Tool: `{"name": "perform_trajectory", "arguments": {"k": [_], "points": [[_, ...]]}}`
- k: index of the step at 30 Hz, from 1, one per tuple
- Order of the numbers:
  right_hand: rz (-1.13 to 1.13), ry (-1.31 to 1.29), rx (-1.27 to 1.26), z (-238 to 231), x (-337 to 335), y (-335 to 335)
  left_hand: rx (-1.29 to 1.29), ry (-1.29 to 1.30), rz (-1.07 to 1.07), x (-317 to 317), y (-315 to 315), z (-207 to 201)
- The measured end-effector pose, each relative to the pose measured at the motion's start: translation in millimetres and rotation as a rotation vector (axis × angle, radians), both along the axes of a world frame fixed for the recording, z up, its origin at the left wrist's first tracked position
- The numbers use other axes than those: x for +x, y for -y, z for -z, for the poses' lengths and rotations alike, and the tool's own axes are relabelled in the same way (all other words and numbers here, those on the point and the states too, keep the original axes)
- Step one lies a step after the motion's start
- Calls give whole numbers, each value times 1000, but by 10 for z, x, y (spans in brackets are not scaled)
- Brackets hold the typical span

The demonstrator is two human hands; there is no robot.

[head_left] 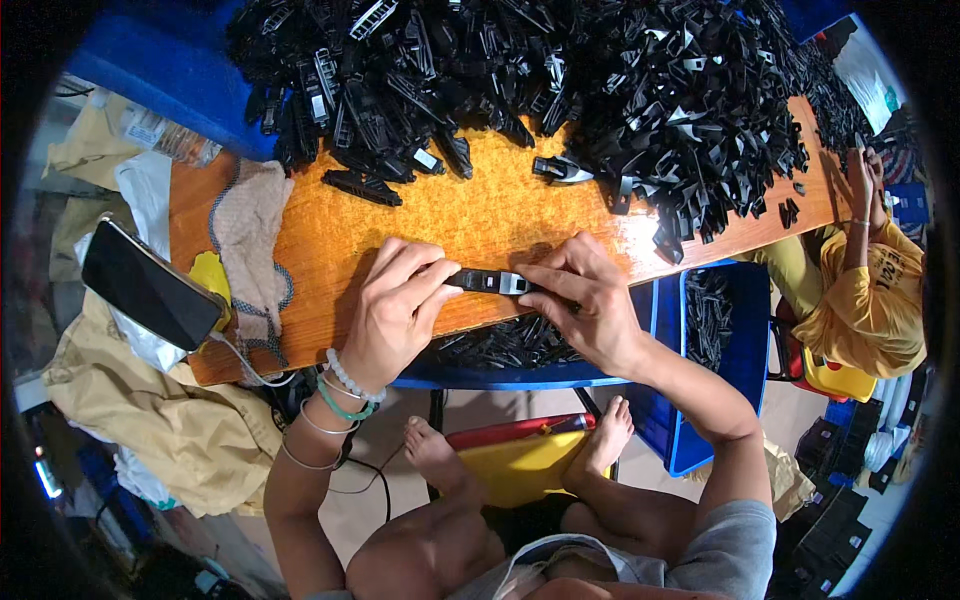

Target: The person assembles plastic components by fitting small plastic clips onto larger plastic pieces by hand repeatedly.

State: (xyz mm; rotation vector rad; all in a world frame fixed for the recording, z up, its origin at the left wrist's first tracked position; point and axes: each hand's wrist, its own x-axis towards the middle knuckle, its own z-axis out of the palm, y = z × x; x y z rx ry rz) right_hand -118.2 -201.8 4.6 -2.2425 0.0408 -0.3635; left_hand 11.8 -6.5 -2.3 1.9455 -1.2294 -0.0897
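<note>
Between my two hands, above the front edge of the wooden table, is a small black plastic part (484, 281) with a shiny grey section near its right end. The fingers of my left hand (398, 300) pinch its left end. My right hand (590, 300) grips the right end between thumb and fingers. Just beyond my hands, on the wooden table (450, 215), lie a loose black ribbed piece (362, 187) and a black clip with a silvery face (562, 170). The exact kind of the held part cannot be made out.
Large heaps of black plastic pieces (680, 110) cover the table's far side. A phone (150, 285) on a stand and a beige cloth (250, 220) are at left. Below the front edge, a blue bin (672, 440) stands right. Another person in yellow (870, 300) sits far right.
</note>
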Motion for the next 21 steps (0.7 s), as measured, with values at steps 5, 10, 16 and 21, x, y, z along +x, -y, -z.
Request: {"name": "perform_trajectory", "arguments": {"k": [5, 10, 16, 21], "points": [[-67, 66, 25, 82, 203, -37, -31, 30, 41, 40, 64, 12], [-225, 3, -51, 28, 256, 84, -21, 16, 56, 124, 31, -42], [-85, 107, -384, -197, 296, 518, 79, 445, -234, 517, -20, -166], [260, 127, -803, -1, 518, 615, 33, 437, -27, 227, 149, -7]]}}
